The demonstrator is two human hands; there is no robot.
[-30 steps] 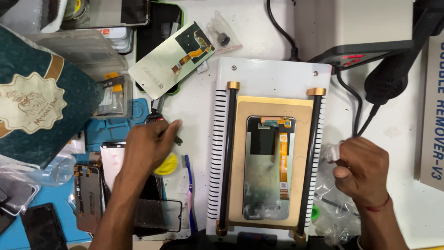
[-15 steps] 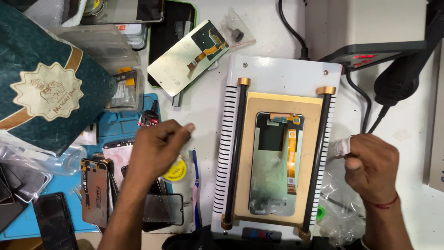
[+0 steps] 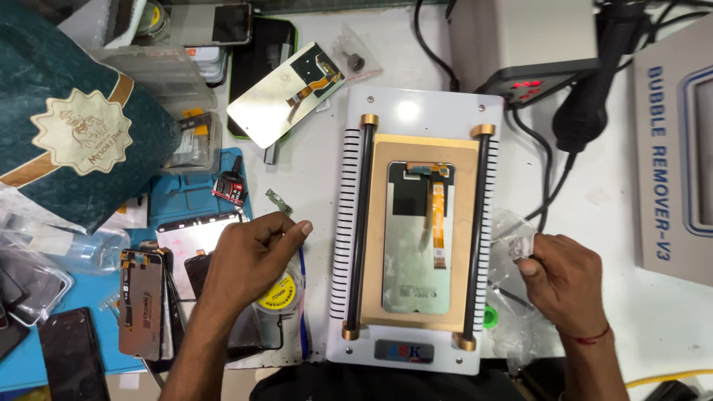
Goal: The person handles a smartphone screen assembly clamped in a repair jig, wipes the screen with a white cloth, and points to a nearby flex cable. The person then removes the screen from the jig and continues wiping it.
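While the left hand [image 3: 256,249] hovers loosely curled, the right hand [image 3: 561,278] pinches a soft, crinkly plastic bag [image 3: 512,230], likely light, best gripped at its edge.

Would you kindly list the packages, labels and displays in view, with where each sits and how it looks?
Dark green box: top left, gold scalloped emblem and gold band.
Grey-white carton: right edge, blue lettering down its side.
Red digital display: on the dark unit above the heating plate.
Yellow round label: beside the left hand.
Clear plastic bag: touching the right hand.
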